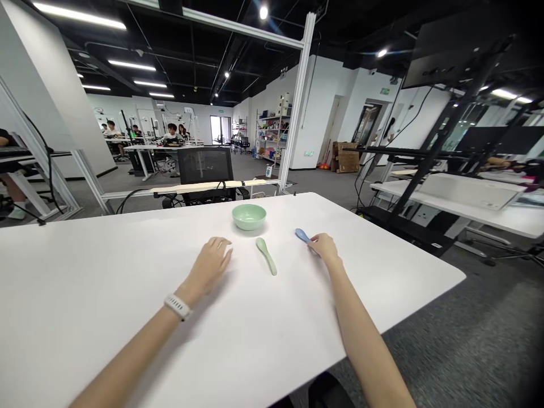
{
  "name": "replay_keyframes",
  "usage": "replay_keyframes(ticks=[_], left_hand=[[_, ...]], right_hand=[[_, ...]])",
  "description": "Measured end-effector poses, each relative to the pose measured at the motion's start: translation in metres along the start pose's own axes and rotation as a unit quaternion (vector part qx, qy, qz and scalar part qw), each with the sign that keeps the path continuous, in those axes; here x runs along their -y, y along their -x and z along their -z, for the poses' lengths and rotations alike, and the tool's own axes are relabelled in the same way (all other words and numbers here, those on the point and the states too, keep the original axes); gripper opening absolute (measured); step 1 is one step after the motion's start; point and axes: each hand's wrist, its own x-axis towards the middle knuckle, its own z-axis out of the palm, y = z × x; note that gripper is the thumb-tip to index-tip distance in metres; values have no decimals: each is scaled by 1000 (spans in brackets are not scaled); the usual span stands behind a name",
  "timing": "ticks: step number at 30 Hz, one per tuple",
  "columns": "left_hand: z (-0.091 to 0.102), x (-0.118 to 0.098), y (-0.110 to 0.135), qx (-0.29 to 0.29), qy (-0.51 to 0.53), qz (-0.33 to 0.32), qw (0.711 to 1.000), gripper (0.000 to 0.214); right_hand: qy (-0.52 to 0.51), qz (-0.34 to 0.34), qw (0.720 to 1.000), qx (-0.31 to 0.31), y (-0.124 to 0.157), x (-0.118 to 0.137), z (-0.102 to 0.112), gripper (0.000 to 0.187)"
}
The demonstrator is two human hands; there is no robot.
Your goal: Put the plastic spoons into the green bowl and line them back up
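One blue spoon (pixel 301 234), toward the far right corner of the table (pixel 106 260), has its handle pinched in my right hand (pixel 324 247); my left hand (pixel 212 259) is empty, fingers loosely curled. The spoon looks light, stiff, perhaps slippery, best held mid-handle.

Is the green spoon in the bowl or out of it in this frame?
Out. The green spoon lies on the white table, with a strip of bare surface between it and the green bowl.
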Motion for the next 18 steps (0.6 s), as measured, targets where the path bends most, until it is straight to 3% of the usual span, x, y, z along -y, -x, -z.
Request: replay_keyframes(ticks=[3, 6, 18], left_hand=[[-1, 43, 30, 17, -32, -36, 999, 57], [-9, 62, 47, 47, -41, -59, 996, 63], [-22, 46, 56, 75, 8, -44, 996, 61]], right_hand=[[-12, -12, 1000, 2, 2, 3, 1, 15], [-18, -21, 1000, -5, 5, 6, 3, 15], [-1, -30, 1000, -8, 4, 4, 2, 14]])
